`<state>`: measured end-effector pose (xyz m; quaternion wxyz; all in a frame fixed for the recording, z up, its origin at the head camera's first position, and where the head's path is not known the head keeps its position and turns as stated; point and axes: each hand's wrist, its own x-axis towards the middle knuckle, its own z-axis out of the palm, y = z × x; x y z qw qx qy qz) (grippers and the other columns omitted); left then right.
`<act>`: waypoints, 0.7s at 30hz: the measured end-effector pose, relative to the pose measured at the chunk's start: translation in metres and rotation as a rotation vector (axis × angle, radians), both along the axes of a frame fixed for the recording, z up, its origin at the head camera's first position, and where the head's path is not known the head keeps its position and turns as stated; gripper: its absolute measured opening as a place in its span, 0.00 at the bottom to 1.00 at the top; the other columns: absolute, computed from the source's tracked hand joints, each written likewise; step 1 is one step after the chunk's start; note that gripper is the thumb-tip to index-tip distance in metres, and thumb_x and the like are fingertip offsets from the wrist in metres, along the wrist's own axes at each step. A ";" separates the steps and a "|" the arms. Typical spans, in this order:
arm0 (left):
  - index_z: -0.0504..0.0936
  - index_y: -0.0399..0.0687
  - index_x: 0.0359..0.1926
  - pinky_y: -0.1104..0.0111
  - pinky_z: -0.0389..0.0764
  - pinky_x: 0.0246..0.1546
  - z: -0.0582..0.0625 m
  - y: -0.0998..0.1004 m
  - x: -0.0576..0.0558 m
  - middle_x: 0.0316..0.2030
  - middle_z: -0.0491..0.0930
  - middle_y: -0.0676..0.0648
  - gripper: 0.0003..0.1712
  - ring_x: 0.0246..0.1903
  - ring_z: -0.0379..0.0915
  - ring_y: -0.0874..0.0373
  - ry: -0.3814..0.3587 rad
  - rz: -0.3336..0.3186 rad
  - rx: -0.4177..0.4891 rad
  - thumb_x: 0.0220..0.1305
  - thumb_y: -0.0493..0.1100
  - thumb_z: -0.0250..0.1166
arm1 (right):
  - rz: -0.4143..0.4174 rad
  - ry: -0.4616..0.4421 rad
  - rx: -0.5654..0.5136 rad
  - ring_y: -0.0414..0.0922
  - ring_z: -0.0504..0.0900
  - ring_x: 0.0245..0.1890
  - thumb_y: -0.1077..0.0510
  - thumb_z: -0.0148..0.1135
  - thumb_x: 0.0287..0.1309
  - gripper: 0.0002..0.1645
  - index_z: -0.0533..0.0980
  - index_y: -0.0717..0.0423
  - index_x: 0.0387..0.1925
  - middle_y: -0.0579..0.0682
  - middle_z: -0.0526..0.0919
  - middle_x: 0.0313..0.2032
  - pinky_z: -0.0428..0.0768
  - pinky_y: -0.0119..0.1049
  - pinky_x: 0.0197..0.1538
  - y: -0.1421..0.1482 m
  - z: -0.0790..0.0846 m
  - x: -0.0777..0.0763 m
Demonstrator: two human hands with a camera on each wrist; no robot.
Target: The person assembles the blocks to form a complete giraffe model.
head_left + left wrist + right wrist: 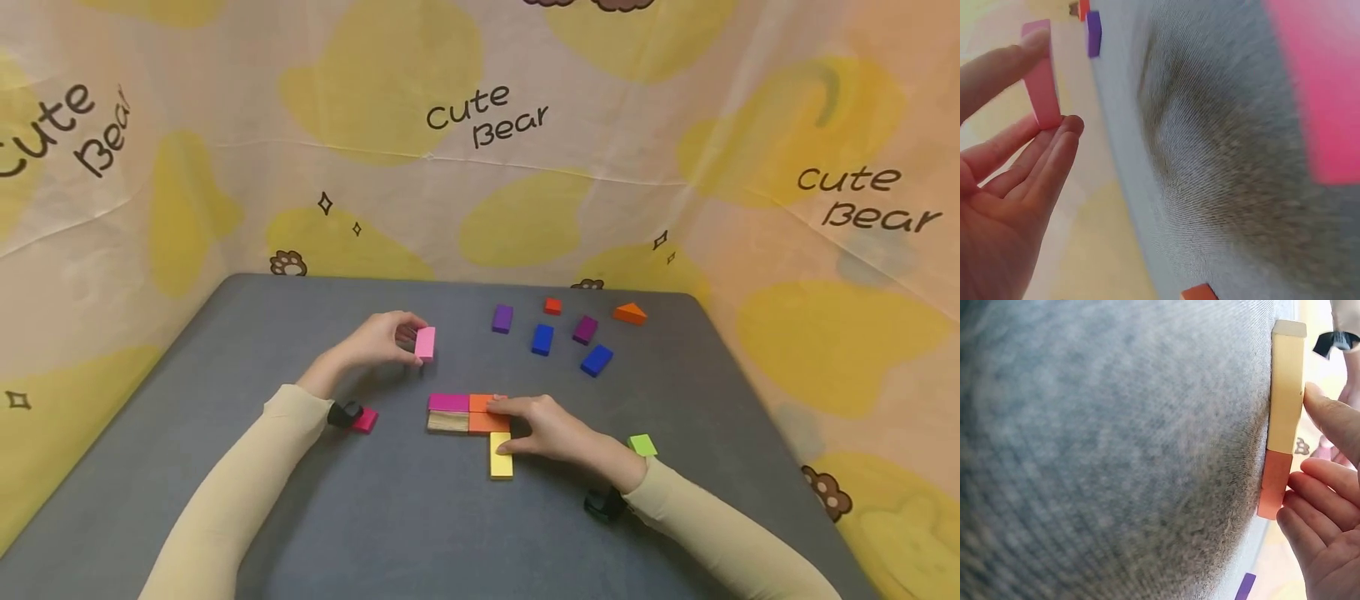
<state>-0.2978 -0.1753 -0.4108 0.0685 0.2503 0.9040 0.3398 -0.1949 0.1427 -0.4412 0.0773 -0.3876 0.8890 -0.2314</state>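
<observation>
My left hand (375,340) pinches a pink block (425,344) between thumb and fingers. The left wrist view shows this block (1042,94) on end, raised above the table. Over the arrangement in the middle, my right hand (553,429) rests its thumb on a yellow block (501,468) and its fingertips on the orange blocks (480,423). In the right wrist view the yellow block (1286,394) meets the orange end (1275,484) in one line, with extended fingers lying along them. Left of the orange are a magenta block (448,402) and a bare-wood face (447,422).
A crimson block (365,420) lies by the left wrist, a lime block (642,445) beside the right wrist. Toward the back right are purple (502,318), red (552,307) and blue (542,340) blocks and an orange triangle (630,314). Patterned cloth (480,208) walls the grey table.
</observation>
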 end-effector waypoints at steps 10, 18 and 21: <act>0.78 0.47 0.52 0.59 0.79 0.47 -0.001 0.000 0.057 0.46 0.78 0.51 0.33 0.44 0.79 0.54 0.083 -0.090 0.024 0.41 0.46 0.78 | -0.005 -0.012 -0.003 0.44 0.73 0.62 0.45 0.69 0.51 0.38 0.71 0.53 0.62 0.47 0.75 0.61 0.72 0.41 0.61 -0.001 -0.001 0.000; 0.79 0.49 0.50 0.59 0.78 0.47 -0.013 0.003 0.083 0.43 0.74 0.54 0.32 0.44 0.79 0.57 0.104 -0.180 0.028 0.39 0.45 0.79 | 0.002 0.004 -0.010 0.44 0.74 0.61 0.46 0.70 0.51 0.37 0.72 0.54 0.62 0.48 0.76 0.60 0.73 0.41 0.60 -0.001 0.000 0.000; 0.80 0.50 0.50 0.60 0.78 0.47 -0.016 0.004 0.089 0.42 0.74 0.55 0.32 0.44 0.78 0.58 0.085 -0.206 0.013 0.39 0.46 0.79 | 0.005 0.012 -0.006 0.44 0.73 0.61 0.45 0.69 0.51 0.37 0.72 0.54 0.62 0.49 0.76 0.60 0.73 0.41 0.60 -0.001 0.000 0.000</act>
